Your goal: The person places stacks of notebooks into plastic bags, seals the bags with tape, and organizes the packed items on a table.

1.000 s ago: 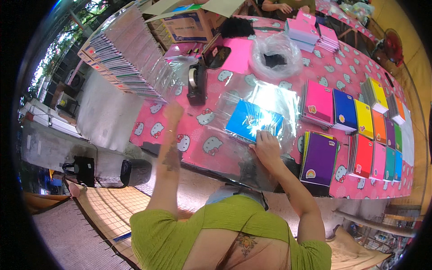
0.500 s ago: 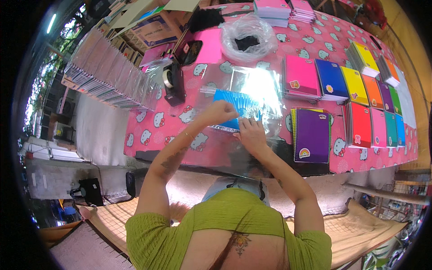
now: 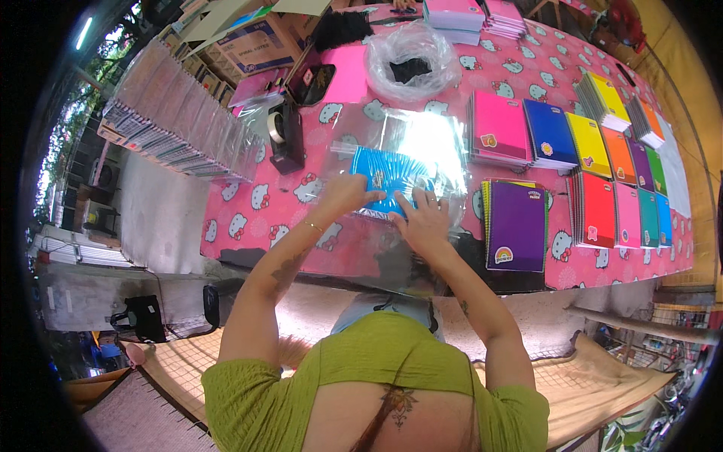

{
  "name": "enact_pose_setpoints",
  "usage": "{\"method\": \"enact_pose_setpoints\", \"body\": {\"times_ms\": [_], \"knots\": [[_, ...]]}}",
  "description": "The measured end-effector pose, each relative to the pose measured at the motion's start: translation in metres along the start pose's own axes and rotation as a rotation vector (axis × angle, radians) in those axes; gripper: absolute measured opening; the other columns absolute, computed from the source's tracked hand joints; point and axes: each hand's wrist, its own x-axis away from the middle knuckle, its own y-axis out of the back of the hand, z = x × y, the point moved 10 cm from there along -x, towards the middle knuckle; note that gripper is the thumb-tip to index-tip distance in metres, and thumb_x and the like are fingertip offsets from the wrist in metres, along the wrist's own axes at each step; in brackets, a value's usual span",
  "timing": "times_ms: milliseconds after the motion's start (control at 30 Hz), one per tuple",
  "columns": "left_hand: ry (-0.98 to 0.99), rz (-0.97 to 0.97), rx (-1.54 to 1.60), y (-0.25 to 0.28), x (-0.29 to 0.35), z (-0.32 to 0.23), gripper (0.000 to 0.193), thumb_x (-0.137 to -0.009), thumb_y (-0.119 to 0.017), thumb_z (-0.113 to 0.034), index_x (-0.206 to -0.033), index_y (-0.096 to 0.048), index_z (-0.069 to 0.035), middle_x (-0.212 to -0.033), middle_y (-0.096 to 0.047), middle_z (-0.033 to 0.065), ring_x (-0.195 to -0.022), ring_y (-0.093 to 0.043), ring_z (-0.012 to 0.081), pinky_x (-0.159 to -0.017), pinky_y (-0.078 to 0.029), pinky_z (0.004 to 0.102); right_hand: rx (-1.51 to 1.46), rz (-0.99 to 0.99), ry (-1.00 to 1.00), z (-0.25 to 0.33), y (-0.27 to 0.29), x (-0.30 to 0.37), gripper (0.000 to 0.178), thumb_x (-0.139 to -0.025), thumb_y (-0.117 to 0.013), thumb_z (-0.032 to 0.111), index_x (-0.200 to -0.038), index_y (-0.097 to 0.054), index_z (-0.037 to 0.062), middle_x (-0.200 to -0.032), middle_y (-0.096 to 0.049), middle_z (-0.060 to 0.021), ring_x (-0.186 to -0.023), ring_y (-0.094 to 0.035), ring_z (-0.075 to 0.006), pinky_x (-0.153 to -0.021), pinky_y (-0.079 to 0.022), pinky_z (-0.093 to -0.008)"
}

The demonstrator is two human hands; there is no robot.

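Observation:
A blue notebook (image 3: 388,164) in shiny clear plastic wrap lies in front of me on a clear plastic sheet (image 3: 324,226). At its left edge, my left hand (image 3: 349,196) is closed around the side, with the thumb stretched over the cover; its other fingers are partly hidden. My right hand (image 3: 423,218) rests open with spread fingers on the lower right part of the wrap. Strong glare whitens the film beyond the notebook's upper right corner.
A black tape dispenser (image 3: 285,139) stands to the left, near a long row of wrapped notebooks (image 3: 181,124). Stacked colourful notebooks (image 3: 501,128) and a purple notebook (image 3: 516,226) sit to the right. Farther back are a plastic bag (image 3: 414,49) and a cardboard box (image 3: 260,49).
My left hand has moved slightly left and down, from a pinch over the notebook's middle to its left edge. The right hand's fingers have spread apart on the wrap.

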Motion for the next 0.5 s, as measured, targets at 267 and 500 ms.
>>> {"method": "enact_pose_setpoints", "body": {"times_ms": [267,500], "knots": [[0.072,-0.019,0.067,0.001,0.015,0.017,0.059,-0.079,-0.065,-0.063,-0.094,-0.064,-0.006,-0.085,-0.068,0.0158,-0.081,-0.066,0.0361,-0.071,-0.049,0.0487,0.001,0.044,0.028,-0.005,-0.004,-0.002,0.037,-0.088,-0.063,0.037,-0.114,-0.067,0.0123,-0.107,-0.062,-0.0042,-0.101,-0.058,-0.0211,-0.087,-0.039,-0.0404],[-0.19,-0.586,0.179,0.017,0.09,-0.071,0.037,-0.077,-0.073,-0.023,-0.109,-0.061,-0.01,-0.104,-0.062,0.0147,-0.099,-0.059,0.0339,-0.083,-0.047,0.0475,0.062,0.165,0.055,-0.037,-0.024,-0.086,0.046,-0.088,-0.061,0.043,-0.118,-0.065,0.009,-0.117,-0.063,-0.0144,-0.111,-0.058,-0.0282,-0.093,-0.043,-0.0466]]}}
